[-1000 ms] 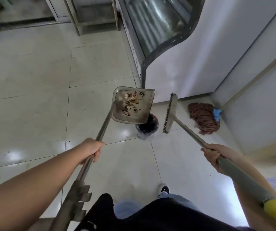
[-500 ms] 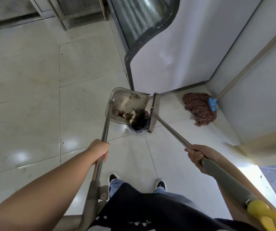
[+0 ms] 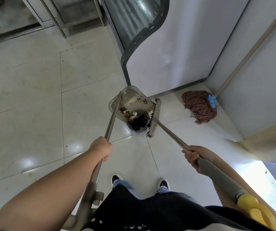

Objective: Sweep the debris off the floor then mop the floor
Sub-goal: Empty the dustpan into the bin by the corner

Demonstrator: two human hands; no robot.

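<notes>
The left hand (image 3: 100, 148) is clenched round the thin metal pole of the dustpan (image 3: 130, 104), gripping it about midway along. The pan is a clear, smoky plastic scoop with a comb of teeth moulded inside; it is tipped over the bin (image 3: 138, 125), a small round one with a dark liner, standing on the floor (image 3: 34, 114) near the foot of the cabinet (image 3: 175, 55). Debris (image 3: 129, 114), dry brown scraps and pale bits, lies at the pan's lower lip, right at the bin's mouth. It looks light and loose, so it should slide out readily, though flakes may cling to the plastic; a steeper tilt from the same mid-pole hold would likely clear it.

Just right of the bin stands the broom (image 3: 153, 119), a long narrow head with dark stiff bristles turned toward the bin and touching or nearly touching it. The right hand (image 3: 194, 158) grips its shaft where bare metal meets a grey foam sleeve, with a yellow cap at the near end. Stiff and light, it handles well one-handed.

Farther right, in the corner between cabinet and wall, the mop (image 3: 199, 105) rests its head on the floor: soft reddish-brown cords, a blue clamp and a pale wooden handle leaning up along the wall. Likely heavy when wet, it is best taken with both hands on the handle. The tiles are pale and glossy, possibly slippery once mopped.
</notes>
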